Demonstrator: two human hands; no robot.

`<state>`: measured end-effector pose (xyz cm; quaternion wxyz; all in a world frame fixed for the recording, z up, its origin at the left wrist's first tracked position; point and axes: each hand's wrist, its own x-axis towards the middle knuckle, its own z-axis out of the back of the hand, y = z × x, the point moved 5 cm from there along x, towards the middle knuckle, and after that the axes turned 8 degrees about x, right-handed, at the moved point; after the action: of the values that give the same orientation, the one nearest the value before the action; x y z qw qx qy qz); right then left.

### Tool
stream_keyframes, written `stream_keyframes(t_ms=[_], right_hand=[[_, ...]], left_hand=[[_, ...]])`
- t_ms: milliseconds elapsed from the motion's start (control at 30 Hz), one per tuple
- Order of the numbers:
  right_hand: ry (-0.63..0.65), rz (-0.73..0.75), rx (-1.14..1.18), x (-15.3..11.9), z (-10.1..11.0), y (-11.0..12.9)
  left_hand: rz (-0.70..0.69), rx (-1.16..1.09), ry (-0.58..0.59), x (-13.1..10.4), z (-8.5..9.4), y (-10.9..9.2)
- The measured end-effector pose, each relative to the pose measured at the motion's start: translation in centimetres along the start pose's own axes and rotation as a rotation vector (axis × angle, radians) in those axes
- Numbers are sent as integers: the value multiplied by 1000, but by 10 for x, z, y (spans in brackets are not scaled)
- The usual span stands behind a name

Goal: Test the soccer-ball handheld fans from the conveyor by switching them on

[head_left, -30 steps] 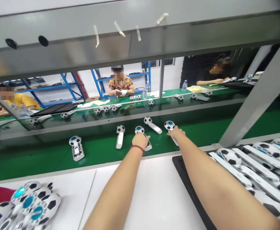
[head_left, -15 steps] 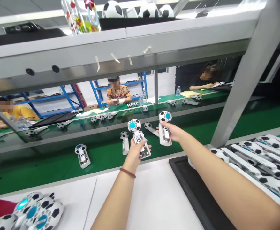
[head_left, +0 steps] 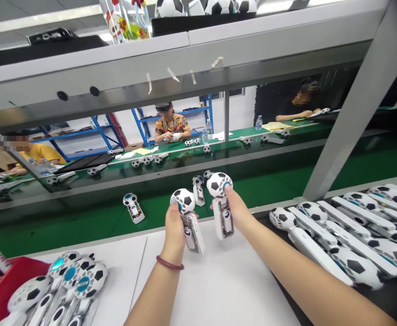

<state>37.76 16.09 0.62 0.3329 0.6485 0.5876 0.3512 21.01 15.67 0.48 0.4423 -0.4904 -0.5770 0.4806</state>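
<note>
Ball-topped devices [head_left: 222, 206] — left hand [head_left: 175, 230], right hand [head_left: 238, 209] gripping 1 each — above white tabletop [head_left: 222, 285]; blue shelves [head_left: 210, 107], probably, behind.

The black-and-white football-headed handheld devices [head_left: 220, 184] have smooth, plastic-looking shells with a soft sheen. The long green work surface [head_left: 93, 231] is smooth and glossy; the white rectangular worktop [head_left: 218, 290] is smooth and satin. The red open bin [head_left: 28, 268] appears plastic, the slanting grey post [head_left: 346, 122] painted metal. The short cream tape strips [head_left: 173, 74] look papery and matt; the clear bottles [head_left: 209, 130] are shiny, transparent plastic.
</note>
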Motion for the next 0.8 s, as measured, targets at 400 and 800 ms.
stream_keyframes(t_ms=[400,800], right_hand=[[498,-174,-414,-25,23,-68],[334,-492,120,-38,21,-58]], left_hand=[[109,34,222,-6,29,84],[441,-281,484,-29,19,79]])
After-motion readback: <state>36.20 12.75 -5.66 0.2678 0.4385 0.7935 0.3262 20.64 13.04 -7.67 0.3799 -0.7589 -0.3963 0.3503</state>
